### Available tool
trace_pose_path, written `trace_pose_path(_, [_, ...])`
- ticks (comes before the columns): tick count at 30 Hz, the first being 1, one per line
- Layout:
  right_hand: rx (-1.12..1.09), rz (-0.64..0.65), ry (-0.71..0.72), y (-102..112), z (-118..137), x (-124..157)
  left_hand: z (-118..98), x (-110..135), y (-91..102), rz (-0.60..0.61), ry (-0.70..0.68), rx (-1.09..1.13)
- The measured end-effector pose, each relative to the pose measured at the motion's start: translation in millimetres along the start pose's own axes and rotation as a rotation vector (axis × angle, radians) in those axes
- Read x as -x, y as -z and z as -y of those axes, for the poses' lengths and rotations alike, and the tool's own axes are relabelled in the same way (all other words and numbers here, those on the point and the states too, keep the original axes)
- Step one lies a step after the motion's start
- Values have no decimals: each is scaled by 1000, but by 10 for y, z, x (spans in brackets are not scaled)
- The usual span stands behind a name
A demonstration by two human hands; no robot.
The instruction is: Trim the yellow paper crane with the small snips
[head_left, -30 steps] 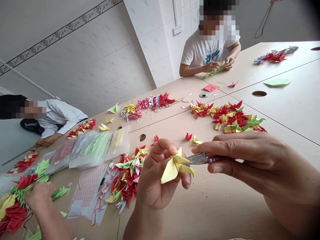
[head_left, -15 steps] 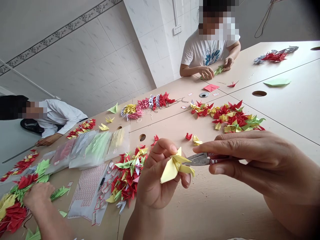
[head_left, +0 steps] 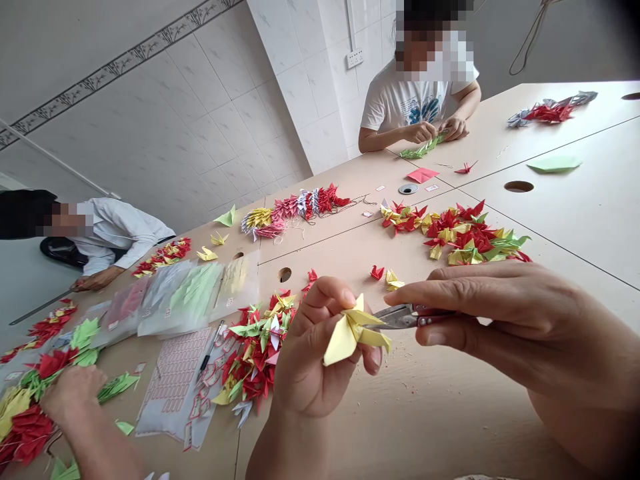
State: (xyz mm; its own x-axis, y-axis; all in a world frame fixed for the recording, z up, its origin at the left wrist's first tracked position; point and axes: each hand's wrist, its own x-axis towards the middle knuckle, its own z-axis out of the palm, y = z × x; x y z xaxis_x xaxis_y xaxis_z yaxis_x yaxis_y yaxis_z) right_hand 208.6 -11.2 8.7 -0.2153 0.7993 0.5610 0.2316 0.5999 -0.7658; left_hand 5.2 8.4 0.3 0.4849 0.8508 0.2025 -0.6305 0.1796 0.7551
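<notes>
The left hand pinches a yellow origami crane firmly between thumb and fingers, above the near part of the worktop. The right hand has its fingers closed around small steel thread snips, tips at the crane's edge. Many folded red, yellow and green paper cranes lie heaped farther along, and filled plastic bags lie toward the left.
</notes>
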Motion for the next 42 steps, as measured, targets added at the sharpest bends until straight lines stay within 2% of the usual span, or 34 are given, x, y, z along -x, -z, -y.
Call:
trace_pose_path(9, [105,-67,-36,-29,19,7,-6,6,4,8,11,49])
trace_pose_path(11, [85,-46,-2,-2,6,-21,-8,4,1,7,12,42])
trace_pose_path(13, [46,70,85,41,-13,-47,-9,1,0,2,13,29])
trace_pose_path(15, [42,117,129,77,-33,-60,-8,1,2,2,11,19])
trace_pose_path(25, [157,109,179,86,-83,-49,9,11,10,4,27,55])
trace_pose_path(31, [144,136,198,90,-86,-76,15,-7,4,2,29,82])
trace_pose_path(37, [250,-42,58,38,-53,30,6,-7,-2,-7,31,78])
trace_pose_path(42, [182,46,144,80,-102,-11,-4,-13,-6,-29,38,64])
